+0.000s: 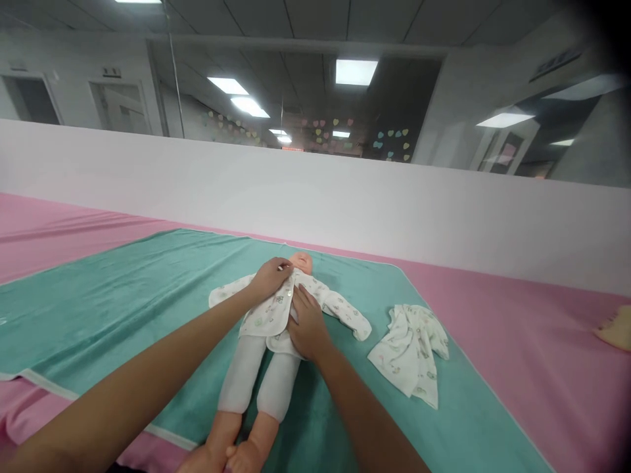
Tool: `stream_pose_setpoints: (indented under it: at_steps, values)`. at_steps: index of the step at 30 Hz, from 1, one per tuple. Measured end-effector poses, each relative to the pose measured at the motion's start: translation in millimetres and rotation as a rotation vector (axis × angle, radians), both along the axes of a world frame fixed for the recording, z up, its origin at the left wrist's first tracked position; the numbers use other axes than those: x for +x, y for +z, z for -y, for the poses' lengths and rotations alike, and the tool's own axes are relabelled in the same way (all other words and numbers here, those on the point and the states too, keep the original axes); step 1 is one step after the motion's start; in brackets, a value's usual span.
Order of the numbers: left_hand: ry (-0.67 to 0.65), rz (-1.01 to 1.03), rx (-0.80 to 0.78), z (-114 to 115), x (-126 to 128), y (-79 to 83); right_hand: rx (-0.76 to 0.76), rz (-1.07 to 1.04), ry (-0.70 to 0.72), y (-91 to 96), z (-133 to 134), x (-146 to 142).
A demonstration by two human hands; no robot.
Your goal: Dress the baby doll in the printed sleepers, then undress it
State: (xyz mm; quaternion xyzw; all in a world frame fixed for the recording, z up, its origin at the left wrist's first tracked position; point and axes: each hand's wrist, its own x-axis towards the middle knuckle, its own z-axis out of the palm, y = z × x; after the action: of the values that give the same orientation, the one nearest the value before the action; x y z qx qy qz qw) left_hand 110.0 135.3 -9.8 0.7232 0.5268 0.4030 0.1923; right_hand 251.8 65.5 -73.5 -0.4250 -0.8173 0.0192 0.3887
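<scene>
A baby doll lies on its back, head at the far end and bare feet toward me. It wears a white long-sleeved baby shirt with small prints and white pants. The front of the shirt shows a lapped edge with a snap. At the neckline, my left hand pinches the shirt's edge between thumb and fingers. My right hand rests on the doll's other side, its fingers stretched out flat over the shirt front; the thumb lies by the lower shirt edge.
A second printed white garment lies crumpled to the right on the green blanket. Pink cloth spreads underneath. A white low wall with a mirror above it stands behind. Something tan shows at the right edge.
</scene>
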Motion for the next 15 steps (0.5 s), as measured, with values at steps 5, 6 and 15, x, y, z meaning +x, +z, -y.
stream_pose_setpoints:
  at_steps: [5,6,15]
  values:
    - [0.056,-0.144,0.019,-19,9,-13.2,-0.004,0.08,0.021,1.8,0,-1]
    - [0.056,-0.146,0.031,-19,7,-17.4,-0.008,0.085,0.022,2.8,0,-2]
    - [-0.213,-0.08,0.3,-11,-48,-59.5,-0.073,0.004,0.025,7.0,0,-7]
